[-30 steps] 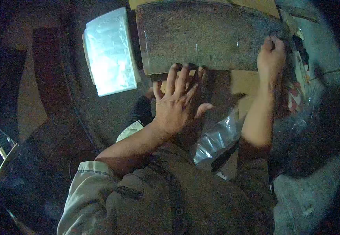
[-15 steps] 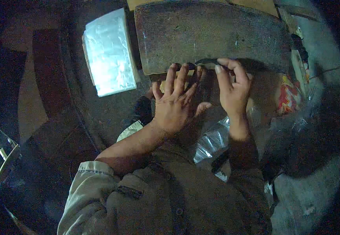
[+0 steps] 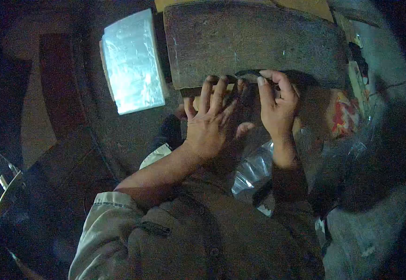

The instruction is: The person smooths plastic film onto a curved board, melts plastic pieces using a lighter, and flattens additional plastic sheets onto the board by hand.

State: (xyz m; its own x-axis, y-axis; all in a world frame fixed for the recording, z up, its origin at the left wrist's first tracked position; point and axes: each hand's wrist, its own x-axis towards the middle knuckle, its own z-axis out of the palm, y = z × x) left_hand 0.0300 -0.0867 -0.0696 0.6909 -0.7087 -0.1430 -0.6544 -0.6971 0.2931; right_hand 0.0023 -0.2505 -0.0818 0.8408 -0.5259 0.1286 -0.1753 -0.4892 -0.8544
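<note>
A thin, dark, curved strip (image 3: 249, 73) lies along the near edge of a worn brown board (image 3: 259, 42); its exact kind is too dim to tell. My right hand (image 3: 279, 102) pinches the strip's right end between thumb and forefinger. Spread apart, the fingers of my left hand (image 3: 210, 126) reach onto the board's front edge, with the fingertips near the strip's left part. The left thumb sticks out to the right, touching nothing I can make out. Dark shadow hides what lies under the left fingertips.
A stack of clear plastic bags (image 3: 135, 70) lies left of the board. Crumpled clear plastic (image 3: 252, 172) sits below my hands. At the right is a red and white packet (image 3: 344, 114) beside more clear plastic (image 3: 357, 147). Yellowish cardboard (image 3: 306, 8) shows behind the board.
Both hands keep almost the same place and pose. The view has shifted very slightly, and the right fingers still pinch the strip.
</note>
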